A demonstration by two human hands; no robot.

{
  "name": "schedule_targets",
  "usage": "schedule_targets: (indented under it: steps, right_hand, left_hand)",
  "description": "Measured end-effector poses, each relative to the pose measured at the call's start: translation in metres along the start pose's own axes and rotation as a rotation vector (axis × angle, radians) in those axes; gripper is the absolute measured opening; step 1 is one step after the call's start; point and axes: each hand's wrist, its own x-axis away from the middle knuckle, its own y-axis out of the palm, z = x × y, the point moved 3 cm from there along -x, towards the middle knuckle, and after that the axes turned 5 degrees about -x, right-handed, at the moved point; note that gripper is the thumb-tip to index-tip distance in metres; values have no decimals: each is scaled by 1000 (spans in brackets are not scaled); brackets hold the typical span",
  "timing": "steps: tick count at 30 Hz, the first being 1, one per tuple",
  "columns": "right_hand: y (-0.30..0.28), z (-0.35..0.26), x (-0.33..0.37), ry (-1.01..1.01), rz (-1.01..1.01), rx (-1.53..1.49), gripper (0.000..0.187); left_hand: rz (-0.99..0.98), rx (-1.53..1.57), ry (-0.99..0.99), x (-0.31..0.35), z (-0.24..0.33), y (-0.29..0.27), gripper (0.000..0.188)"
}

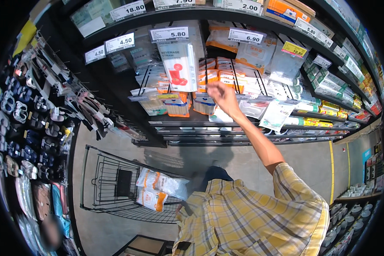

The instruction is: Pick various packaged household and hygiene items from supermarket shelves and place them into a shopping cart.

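My right hand (pixel 222 99) is stretched forward to the middle shelf, its fingers curled in. What they hold, if anything, I cannot make out. Just left of the fingertips hangs a tall white pack of drinking straws (pixel 181 73) with a red picture on it. Orange-and-white packets (pixel 231 77) lie on the shelf behind the hand. Below them stand packs of thin wooden sticks (pixel 178 107). Only a small patch of my left hand (pixel 180 209) seems to show beside the shopping cart (pixel 111 208); its fingers are hidden behind my checked yellow shirt.
Several clear bags with orange-and-white labels (pixel 151 199) lie in the cart at my left. A rack of shoes (pixel 30 128) lines the far left. Shelves with boxed rolls (pixel 328 87) curve along the right. Price tags hang from the upper shelf edge (pixel 209 13).
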Motion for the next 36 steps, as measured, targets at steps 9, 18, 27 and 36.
schedule_targets:
  steps: [9,18,27,36]
  right_hand:
    - [28,-33,-96,-253,248,190,55]
    - [45,-27,-110,-88,206,276,53]
    - [44,-16,-122,-94,107,118,47]
    - [37,-23,-127,-174,-28,-206,43]
  left_hand:
    - [9,-175,89,3,-2,-9,30]
    - [18,-331,165,-16,-4,0,28]
    - [1,-515,177,-14,-20,9,25]
    - [23,-730,95,-22,-37,18,21]
